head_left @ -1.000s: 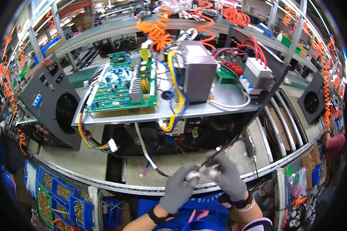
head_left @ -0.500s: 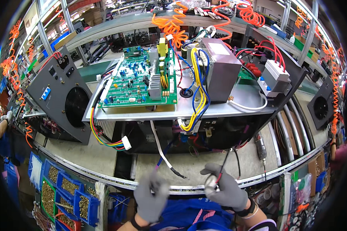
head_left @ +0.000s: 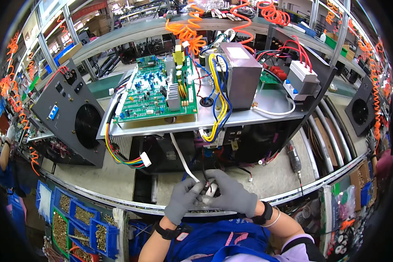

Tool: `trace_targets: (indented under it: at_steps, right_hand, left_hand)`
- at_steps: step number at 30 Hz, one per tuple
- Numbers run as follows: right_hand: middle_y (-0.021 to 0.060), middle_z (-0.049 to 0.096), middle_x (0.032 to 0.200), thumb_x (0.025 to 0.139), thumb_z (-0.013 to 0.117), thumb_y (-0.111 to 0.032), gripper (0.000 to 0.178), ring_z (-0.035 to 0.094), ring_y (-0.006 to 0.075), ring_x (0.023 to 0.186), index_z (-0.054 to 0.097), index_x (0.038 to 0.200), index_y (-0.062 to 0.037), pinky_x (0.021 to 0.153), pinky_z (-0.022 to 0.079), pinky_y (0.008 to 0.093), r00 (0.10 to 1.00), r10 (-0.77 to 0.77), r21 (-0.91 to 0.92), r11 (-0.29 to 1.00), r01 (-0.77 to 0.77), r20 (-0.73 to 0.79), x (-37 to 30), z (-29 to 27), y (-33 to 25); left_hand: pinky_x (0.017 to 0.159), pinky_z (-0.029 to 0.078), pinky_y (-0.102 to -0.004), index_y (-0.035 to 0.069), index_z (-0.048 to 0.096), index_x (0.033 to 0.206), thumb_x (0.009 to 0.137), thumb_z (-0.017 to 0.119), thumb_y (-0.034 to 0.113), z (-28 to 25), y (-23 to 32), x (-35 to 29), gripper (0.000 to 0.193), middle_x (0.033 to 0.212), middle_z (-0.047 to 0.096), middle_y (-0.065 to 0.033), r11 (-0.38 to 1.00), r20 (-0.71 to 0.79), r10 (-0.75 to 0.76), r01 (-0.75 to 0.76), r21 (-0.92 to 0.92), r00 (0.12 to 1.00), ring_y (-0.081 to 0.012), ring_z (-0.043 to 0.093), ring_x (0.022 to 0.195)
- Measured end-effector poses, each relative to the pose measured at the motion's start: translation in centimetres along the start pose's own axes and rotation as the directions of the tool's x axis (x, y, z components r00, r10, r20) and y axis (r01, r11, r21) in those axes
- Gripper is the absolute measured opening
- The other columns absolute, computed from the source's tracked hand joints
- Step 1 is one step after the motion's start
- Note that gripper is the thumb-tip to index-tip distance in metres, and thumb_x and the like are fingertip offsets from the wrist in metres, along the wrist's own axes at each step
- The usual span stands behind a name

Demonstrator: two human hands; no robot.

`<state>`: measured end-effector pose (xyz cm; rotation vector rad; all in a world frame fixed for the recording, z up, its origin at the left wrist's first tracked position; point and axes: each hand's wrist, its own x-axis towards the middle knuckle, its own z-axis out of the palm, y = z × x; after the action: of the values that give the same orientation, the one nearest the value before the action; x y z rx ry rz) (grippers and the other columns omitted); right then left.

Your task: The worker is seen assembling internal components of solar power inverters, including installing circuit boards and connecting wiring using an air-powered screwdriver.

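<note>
Both of my grey-gloved hands meet over the near edge of the bench, below the open machine chassis point(head_left: 196, 120). My left hand point(head_left: 182, 201) is closed near the dark end of a white cable point(head_left: 182, 158) that hangs from under the metal shelf. My right hand point(head_left: 232, 194) is closed beside it, fingertips against the left ones, on a thin black wire point(head_left: 204, 165) coming down from the chassis. A small white patch point(head_left: 212, 189) shows between the fingers; I cannot tell what it is. The wire ends are mostly hidden by the gloves.
A green circuit board point(head_left: 155, 89) and a boxy transformer point(head_left: 240, 78) sit on the shelf. A loose white connector point(head_left: 145, 160) hangs at left. A power screwdriver point(head_left: 294, 159) lies at right, near metal rollers point(head_left: 332, 131). Blue screw bins point(head_left: 84, 214) stand at lower left.
My hands have come together from apart. The right moved left with the black wire, and the left closed on the white cable's end. The view has shifted slightly.
</note>
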<state>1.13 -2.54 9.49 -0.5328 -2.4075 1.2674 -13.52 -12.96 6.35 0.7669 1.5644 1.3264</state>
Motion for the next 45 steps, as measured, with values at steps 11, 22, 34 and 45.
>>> trace_targets:
  at_steps: [11, 22, 34, 45]
  right_hand:
    - [0.0109, 0.058, 0.112, 0.088, 0.059, -0.017, 0.027, 0.062, 0.0294, 0.088, 0.058, 0.114, -0.0118, 0.071, 0.051, 0.0327, 0.951, -0.233, -0.068, 0.972, 0.224, -0.201, -3.2, 1.4, 0.5]
    - [0.0089, 0.057, 0.118, 0.084, 0.062, -0.014, 0.030, 0.062, 0.0285, 0.091, 0.060, 0.114, -0.0137, 0.070, 0.052, 0.0357, 0.928, -0.295, -0.120, 0.954, 0.275, -0.226, -3.8, 2.6, -0.4]
    - [0.0116, 0.060, 0.113, 0.089, 0.060, -0.015, 0.022, 0.063, 0.0239, 0.091, 0.063, 0.109, -0.0079, 0.075, 0.051, 0.0317, 0.937, -0.172, 0.289, 0.920, 0.264, -0.305, -3.5, 3.4, 0.7]
    - [0.0107, 0.062, 0.096, 0.086, 0.062, -0.023, 0.021, 0.060, 0.0214, 0.089, 0.069, 0.100, -0.0082, 0.075, 0.049, 0.0342, 0.874, -0.022, 0.209, 0.968, 0.141, -0.486, -2.2, 0.7, 1.6]
  left_hand:
    - [0.059, 0.050, -0.0280, -0.003, 0.062, 0.097, 0.085, 0.064, 0.029, -0.6, 6.2, -0.5, 0.034, 0.079, 0.066, -0.0125, 0.588, -0.165, 0.556, -0.246, 0.770, 0.815, -0.0171, 0.064, 0.065]
    - [0.073, 0.051, -0.0472, 0.001, 0.061, 0.101, 0.074, 0.069, 0.038, 1.9, 9.6, 2.4, 0.047, 0.087, 0.066, -0.0182, 0.126, 0.020, 0.094, -0.031, 0.991, 0.995, -0.0374, 0.064, 0.085]
    - [0.046, 0.033, -0.0181, -0.002, 0.056, 0.118, 0.079, 0.059, 0.005, -0.5, 14.7, -4.5, 0.039, 0.073, 0.057, 0.0002, 0.939, 0.131, 0.221, -0.247, 0.241, 0.966, -0.0019, 0.046, 0.055]
    - [0.041, 0.025, -0.0188, -0.005, 0.047, 0.127, 0.097, 0.044, 0.032, -5.6, 16.2, -12.8, 0.047, 0.072, 0.046, -0.0017, 0.571, -0.671, 0.691, -0.773, 0.276, 0.271, -0.0046, 0.032, 0.046]
